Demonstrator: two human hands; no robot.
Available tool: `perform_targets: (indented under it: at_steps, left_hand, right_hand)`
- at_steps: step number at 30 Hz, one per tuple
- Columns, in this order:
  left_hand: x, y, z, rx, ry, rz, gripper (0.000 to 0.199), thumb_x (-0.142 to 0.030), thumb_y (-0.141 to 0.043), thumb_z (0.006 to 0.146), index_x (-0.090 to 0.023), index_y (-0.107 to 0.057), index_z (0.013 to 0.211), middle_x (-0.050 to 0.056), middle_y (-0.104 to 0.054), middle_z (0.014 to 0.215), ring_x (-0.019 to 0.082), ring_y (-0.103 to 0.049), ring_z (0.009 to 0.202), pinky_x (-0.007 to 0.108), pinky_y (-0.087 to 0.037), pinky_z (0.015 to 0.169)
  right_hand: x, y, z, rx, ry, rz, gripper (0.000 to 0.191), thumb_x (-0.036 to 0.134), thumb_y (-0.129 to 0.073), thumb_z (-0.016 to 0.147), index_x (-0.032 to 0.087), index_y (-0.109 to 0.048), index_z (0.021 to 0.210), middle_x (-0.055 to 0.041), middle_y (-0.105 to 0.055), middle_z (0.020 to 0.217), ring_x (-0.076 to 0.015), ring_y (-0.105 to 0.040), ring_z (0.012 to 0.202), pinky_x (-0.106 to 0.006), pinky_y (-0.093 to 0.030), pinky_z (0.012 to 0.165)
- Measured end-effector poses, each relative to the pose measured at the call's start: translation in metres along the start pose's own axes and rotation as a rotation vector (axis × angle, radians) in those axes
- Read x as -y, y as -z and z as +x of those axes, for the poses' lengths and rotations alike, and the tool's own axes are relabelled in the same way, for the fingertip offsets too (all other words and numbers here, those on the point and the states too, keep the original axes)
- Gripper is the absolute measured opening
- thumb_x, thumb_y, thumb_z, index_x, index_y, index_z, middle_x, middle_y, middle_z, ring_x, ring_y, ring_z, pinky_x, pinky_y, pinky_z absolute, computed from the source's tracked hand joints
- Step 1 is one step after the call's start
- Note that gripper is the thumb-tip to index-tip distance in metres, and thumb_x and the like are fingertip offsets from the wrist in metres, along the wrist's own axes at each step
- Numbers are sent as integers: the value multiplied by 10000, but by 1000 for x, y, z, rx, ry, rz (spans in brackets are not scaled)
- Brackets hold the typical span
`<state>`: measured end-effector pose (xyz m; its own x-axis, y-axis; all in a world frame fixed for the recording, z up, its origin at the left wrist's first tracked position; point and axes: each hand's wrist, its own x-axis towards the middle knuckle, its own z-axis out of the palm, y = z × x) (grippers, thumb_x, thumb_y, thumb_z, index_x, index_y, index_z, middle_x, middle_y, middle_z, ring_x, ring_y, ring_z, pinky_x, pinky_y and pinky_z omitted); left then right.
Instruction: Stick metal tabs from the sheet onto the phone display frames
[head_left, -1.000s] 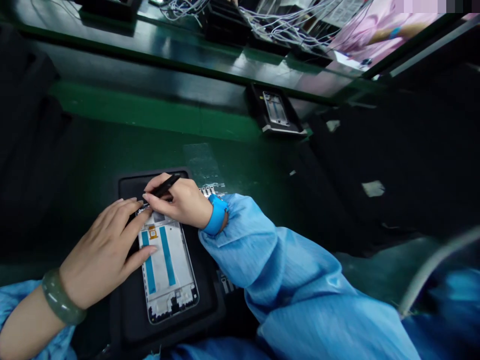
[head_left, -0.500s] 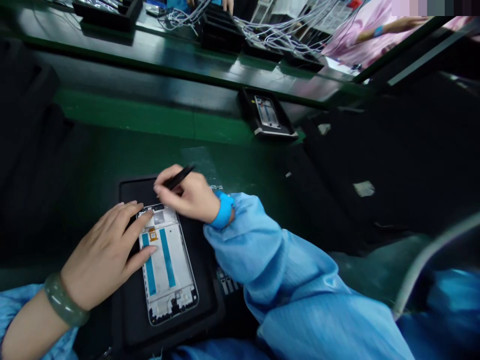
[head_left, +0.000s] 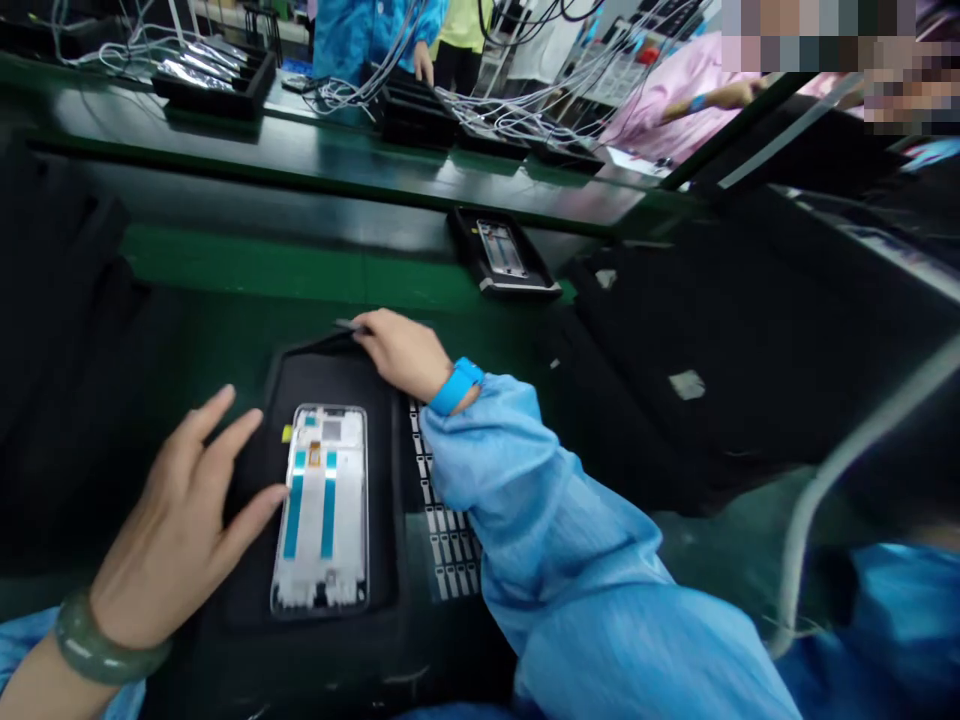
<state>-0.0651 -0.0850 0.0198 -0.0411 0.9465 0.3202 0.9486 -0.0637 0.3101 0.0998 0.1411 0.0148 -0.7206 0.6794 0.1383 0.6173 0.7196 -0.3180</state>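
A silver phone mid-frame (head_left: 349, 520) with two blue strips and a small orange flex piece lies in a black tray (head_left: 386, 480). A yellow tab (head_left: 287, 433) sticks out at its upper left side. My left hand (head_left: 176, 510) is open, fingers spread, at the tray's left; its thumb tip is close to the frame's edge. At the tray's far rim my right hand (head_left: 401, 350) is closed on the rim, which looks raised there. A dark, thin tip (head_left: 349, 325) shows by its fingers; I cannot tell whether it is the black pen-like tool.
A sheet of small white labels (head_left: 450, 550) lies right of the tray, partly under my sleeve. Another black tray with a phone frame (head_left: 502, 250) stands farther back. Dark stacked trays (head_left: 750, 350) rise at right. Cables (head_left: 510, 140) and co-workers are across the bench.
My left hand has lifted off the phone frame and moved left. My right hand has gone from above the frame to the tray's far rim. The tray has turned slightly.
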Motion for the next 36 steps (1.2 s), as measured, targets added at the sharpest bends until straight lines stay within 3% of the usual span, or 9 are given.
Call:
perform_targets:
  at_steps: [3, 6, 10, 14, 17, 23, 26, 29, 36]
  left_hand:
    - [4, 9, 3, -118, 155, -79, 573, -436, -451, 876, -261, -279, 1393, 102, -262, 1469, 340, -356, 1308, 494, -458, 981]
    - [10, 9, 3, -105, 215, -105, 554, -439, -435, 878, -300, -279, 1391, 78, -268, 1464, 337, -366, 1299, 491, -477, 959]
    - [16, -2, 1, -68, 181, -89, 571, -475, -466, 858, -241, -345, 1365, 131, -335, 1416, 340, -427, 1245, 543, -481, 940]
    - [18, -8, 2, -27, 161, -84, 558, -470, -439, 872, -219, -346, 1361, 150, -352, 1392, 342, -410, 1258, 583, -432, 971]
    - [19, -8, 2, 26, 193, -93, 555, -493, -424, 871, -234, -346, 1356, 144, -351, 1391, 347, -413, 1259, 570, -458, 948]
    - [26, -8, -5, 93, 161, -61, 570, -525, -421, 858, -296, -322, 1370, 114, -348, 1402, 343, -435, 1248, 527, -524, 870]
    - [26, -12, -8, 98, 104, -44, 583, -541, -398, 861, -289, -315, 1380, 114, -354, 1396, 334, -434, 1245, 534, -507, 892]
    - [23, -16, -10, 103, 116, -36, 583, -572, -363, 864, -296, -327, 1376, 91, -357, 1401, 315, -418, 1258, 539, -475, 940]
    - [24, -20, -7, 121, 131, -65, 586, -593, -361, 856, -284, -351, 1354, 89, -384, 1384, 303, -408, 1272, 557, -438, 980]
  right_hand:
    - [-40, 12, 20, -158, -402, 129, 291, 332, -419, 925, 157, -571, 1100, -105, -646, 1061, -230, -599, 981, -324, -441, 835]
    - [-73, 18, 45, -211, -577, 153, 340, 253, -283, 958, 101, -538, 1125, -152, -643, 1046, -217, -614, 958, -321, -461, 813]
    - [-83, 11, 82, -197, -627, 178, 345, 219, -258, 963, 69, -508, 1149, -182, -628, 1057, -190, -633, 888, -298, -498, 726]
    - [-60, -6, 119, -132, -552, 216, 355, 263, -266, 975, 81, -547, 1095, -116, -656, 937, -119, -636, 687, -231, -514, 619]
    - [-50, -5, 134, -119, -464, 168, 359, 349, -312, 972, 140, -572, 1105, -78, -652, 979, -114, -643, 751, -223, -526, 657]
    - [-109, 45, 77, -128, -609, -194, 286, 174, -412, 938, 73, -552, 1165, -181, -475, 1289, -202, -576, 1070, -357, -433, 937]
    - [-151, 63, 29, -53, -735, -350, 284, 281, -465, 939, 110, -557, 1147, -89, -541, 1199, -170, -582, 1026, -354, -459, 911]
    - [-174, 66, 3, 12, -742, -454, 323, 305, -527, 907, 133, -532, 1180, -100, -555, 1183, -185, -582, 1011, -392, -495, 859]
    - [-143, 65, 17, 72, -472, -524, 315, 235, -462, 918, 133, -536, 1207, -157, -560, 1190, -265, -599, 1024, -395, -483, 817]
